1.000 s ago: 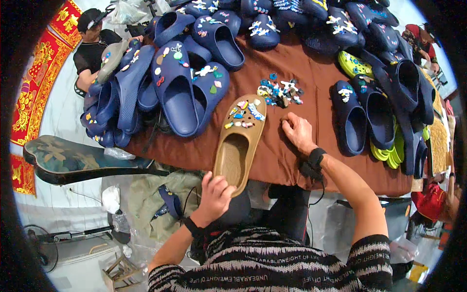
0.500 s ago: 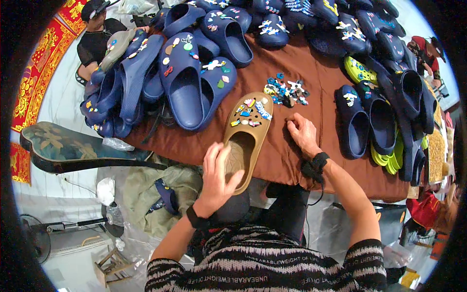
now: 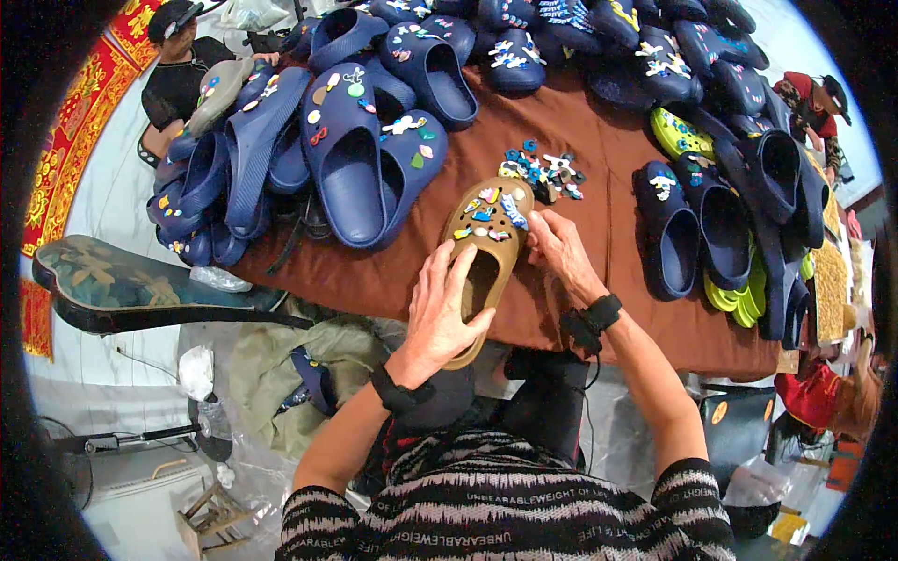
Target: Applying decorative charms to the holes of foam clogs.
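Observation:
A tan clog (image 3: 505, 257) with colourful charms on its perforated upper lies toe-away at the front of the table. My left hand (image 3: 440, 304) lies over its opening, the fingers along the left rim and the thumb across toward the right side, gripping it. At the right side of the toe, my right hand (image 3: 561, 252) has its fingers curled against the clog's edge; their tips are partly hidden. Just beyond the toe sits a small heap of loose charms (image 3: 552, 178), mostly blue, white and black.
Navy clogs (image 3: 351, 178) with charms are piled at the left and back of the brown-clothed table (image 3: 613, 243). More navy clogs (image 3: 669, 243) and a lime-green clog (image 3: 681, 134) stand right. A padded seat (image 3: 140, 280) is at the left. Two people are beyond the table.
My right hand has moved left from the cloth onto the clog's edge. My left hand has slid farther over the clog and closed on it. The clog tilts slightly.

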Demonstrator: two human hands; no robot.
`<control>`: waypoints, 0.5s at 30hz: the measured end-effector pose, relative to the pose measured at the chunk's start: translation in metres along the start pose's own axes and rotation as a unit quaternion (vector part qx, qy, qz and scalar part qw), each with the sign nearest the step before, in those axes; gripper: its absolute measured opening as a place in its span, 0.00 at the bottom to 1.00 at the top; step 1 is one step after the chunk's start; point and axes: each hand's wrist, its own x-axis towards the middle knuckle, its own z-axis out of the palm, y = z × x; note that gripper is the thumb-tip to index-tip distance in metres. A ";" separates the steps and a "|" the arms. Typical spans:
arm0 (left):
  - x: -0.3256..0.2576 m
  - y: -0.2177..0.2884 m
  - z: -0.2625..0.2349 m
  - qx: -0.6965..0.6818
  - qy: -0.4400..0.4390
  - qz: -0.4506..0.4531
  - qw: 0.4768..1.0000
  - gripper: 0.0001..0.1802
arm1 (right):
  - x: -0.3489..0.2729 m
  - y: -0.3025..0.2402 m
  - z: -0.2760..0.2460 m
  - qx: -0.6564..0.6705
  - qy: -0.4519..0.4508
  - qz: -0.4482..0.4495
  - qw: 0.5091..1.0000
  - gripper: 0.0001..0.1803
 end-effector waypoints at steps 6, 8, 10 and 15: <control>-0.021 0.013 0.003 0.007 -0.007 -0.005 1.000 0.54 | -0.010 0.006 0.003 -0.013 -0.025 0.019 0.999 0.18; -0.023 0.013 0.003 0.017 0.003 0.004 1.000 0.53 | -0.015 0.007 0.004 -0.017 -0.013 0.020 1.000 0.14; -0.022 0.012 0.004 0.016 0.004 0.003 1.000 0.53 | -0.018 0.007 0.006 -0.019 -0.006 0.021 1.000 0.12; -0.023 0.010 0.005 0.011 0.007 0.009 1.000 0.53 | -0.019 -0.001 0.000 -0.056 -0.018 -0.097 0.994 0.20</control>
